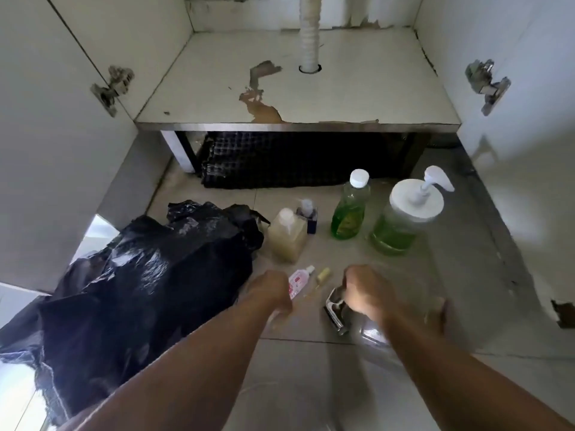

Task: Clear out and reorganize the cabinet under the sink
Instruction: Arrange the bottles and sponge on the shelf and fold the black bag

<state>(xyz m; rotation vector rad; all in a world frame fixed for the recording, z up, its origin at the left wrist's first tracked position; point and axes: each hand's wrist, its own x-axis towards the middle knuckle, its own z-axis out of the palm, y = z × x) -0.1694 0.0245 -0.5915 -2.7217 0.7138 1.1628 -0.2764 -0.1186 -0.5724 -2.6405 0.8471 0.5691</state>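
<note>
Cabinet shelf (357, 98) bare; the bottles stand on the floor in front of it. Right hand (368, 292) curls round a metal tap (334, 309); left hand's (272, 290) grip cannot be told — blurred. Risk: an arm swing topples the nearby green bottle (350, 209).

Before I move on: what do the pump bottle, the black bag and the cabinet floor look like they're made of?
Pump bottle: clear, glossy plastic, since green liquid shows through; white opaque plastic pump and cap.
Black bag: thin plastic film, crinkled, with shiny highlights.
Cabinet floor: probably white laminate over pressed board; the coating has peeled near the front edge, baring brown material. The core type isn't certain.
</note>
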